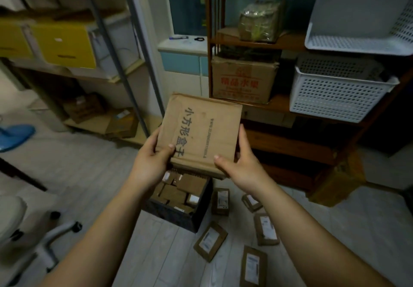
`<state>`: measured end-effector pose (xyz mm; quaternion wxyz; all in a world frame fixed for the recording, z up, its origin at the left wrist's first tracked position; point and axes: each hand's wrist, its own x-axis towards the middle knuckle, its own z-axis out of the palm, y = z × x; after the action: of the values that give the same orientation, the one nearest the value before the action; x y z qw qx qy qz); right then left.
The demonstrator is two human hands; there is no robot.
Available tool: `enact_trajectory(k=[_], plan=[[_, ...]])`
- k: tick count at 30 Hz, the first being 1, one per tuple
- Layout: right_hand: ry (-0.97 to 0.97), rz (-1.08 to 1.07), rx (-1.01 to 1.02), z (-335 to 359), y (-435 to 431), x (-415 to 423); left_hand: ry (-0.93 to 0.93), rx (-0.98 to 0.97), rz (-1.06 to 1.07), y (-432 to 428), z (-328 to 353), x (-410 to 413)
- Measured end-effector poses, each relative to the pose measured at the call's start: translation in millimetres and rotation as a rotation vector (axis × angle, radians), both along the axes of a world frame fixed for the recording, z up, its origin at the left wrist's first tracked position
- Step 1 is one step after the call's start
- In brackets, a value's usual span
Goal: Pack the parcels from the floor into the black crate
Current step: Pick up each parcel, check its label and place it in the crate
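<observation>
Left hand and right hand together grip one flat brown cardboard box with black printed characters, held above the black crate packed with parcels. Five small brown labelled parcels lie on the pale plank floor, right of the crate.

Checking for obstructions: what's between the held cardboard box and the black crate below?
Nothing: head view shows only open air between the cardboard box, gripped by both hands, and the black crate.

The held cardboard box hides the far end of the black crate. A labelled parcel is cut by the bottom edge. The yellow bins at upper left are blurred, and the parcel labels are unreadable.
</observation>
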<state>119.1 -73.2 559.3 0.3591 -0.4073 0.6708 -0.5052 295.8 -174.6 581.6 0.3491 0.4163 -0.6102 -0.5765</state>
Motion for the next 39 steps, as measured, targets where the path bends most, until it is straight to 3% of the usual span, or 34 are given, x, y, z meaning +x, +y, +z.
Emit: enact_trajectory(k=[9, 16, 22, 31, 39], plan=[[0.026, -0.076, -0.117, 10, -97, 126, -0.120, -0.091, -0.028, -99, 11, 122], [0.046, -0.167, -0.060, 2, -165, 200, -0.159, -0.029, -0.079, -176, 9, 190], [0.032, -0.200, 0.000, -12, -221, 193, -0.172, 0.019, -0.166, -224, -3, 177], [-0.071, -0.113, 0.042, -48, -331, 160, -0.405, 0.040, -0.169, -333, -27, 147], [-0.091, -0.123, 0.076, -80, -389, 130, -0.493, 0.079, -0.249, -403, -60, 110]])
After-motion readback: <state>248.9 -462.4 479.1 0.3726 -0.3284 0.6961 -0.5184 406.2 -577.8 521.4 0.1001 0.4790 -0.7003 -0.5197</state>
